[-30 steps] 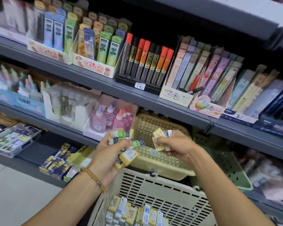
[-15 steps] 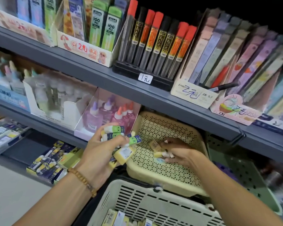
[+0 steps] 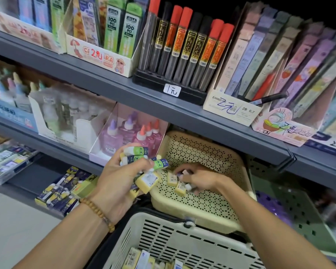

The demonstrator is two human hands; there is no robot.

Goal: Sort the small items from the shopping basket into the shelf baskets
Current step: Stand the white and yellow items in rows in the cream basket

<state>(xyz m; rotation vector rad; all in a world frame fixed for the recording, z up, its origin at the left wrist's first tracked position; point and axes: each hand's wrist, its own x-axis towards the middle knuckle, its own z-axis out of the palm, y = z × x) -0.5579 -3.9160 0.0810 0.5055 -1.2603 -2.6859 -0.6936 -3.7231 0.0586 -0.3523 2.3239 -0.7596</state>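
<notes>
Baskets are sitting at the front edge of the lower shelf: a cream shelf basket (image 3: 200,202) with small punched holes, and just beside it on the right a green shelf basket (image 3: 303,216). In front of them, at the bottom edge of the view, a pale shopping basket (image 3: 175,239) with slotted walls is holding small yellow and white boxed items (image 3: 144,259).

The right hand (image 3: 200,179) is reaching into the cream shelf basket with its fingers curled round a few small yellow erasers (image 3: 176,182), low over the basket floor. The left hand (image 3: 116,181), with a bead bracelet (image 3: 97,212) on the wrist, is gripping a bundle over the left rim of the same basket: green-and-white glue sticks (image 3: 142,158) on top and a yellow eraser (image 3: 147,180) with a white label below.

On the upper shelf a black tray (image 3: 169,84) is carrying tubes with red caps and a tag reading "1元". Left of it a cardboard box (image 3: 99,57) is showing "2元", and the green packs in it are reading "100 PCS". Right of the tray a white box (image 3: 231,109) is marked "2B 0.7". A pink box (image 3: 124,136) on the lower shelf, left of the cream basket, is holding glue bottles.
</notes>
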